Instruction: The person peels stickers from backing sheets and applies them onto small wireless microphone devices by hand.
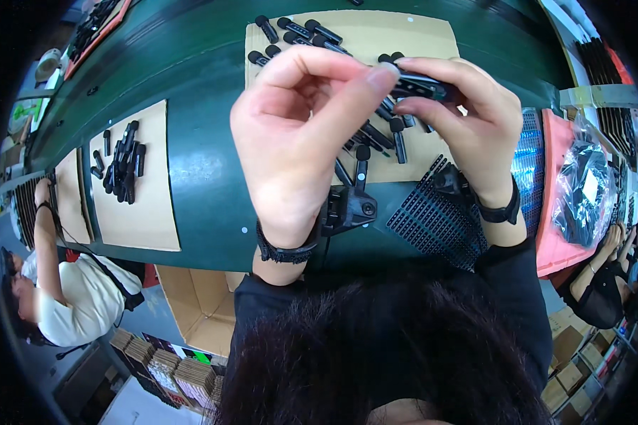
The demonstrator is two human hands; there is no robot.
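Note:
In front of me, above a cardboard sheet, my right hand (478, 120) is closed around a small black microphone (422, 86), holding it between thumb and fingers. At the microphone's left end, the thumb and forefinger of my left hand (287, 134) are pinched together. Their tips cover that end, so any small part between them is hidden. Several similar black microphones with round heads lie on the cardboard (432, 35) beneath and behind my hands. One microphone (398, 140) lies just below the held one. Black straps with camera-like devices (351, 209) circle both my wrists.
A black perforated mat (432, 219) lies by my right forearm. Further right, a pink tray (549, 248) holds a clear bag of black parts (585, 191). At left, more microphones (126, 163) lie on another cardboard sheet (138, 230). Other people (85, 297) work at both sides.

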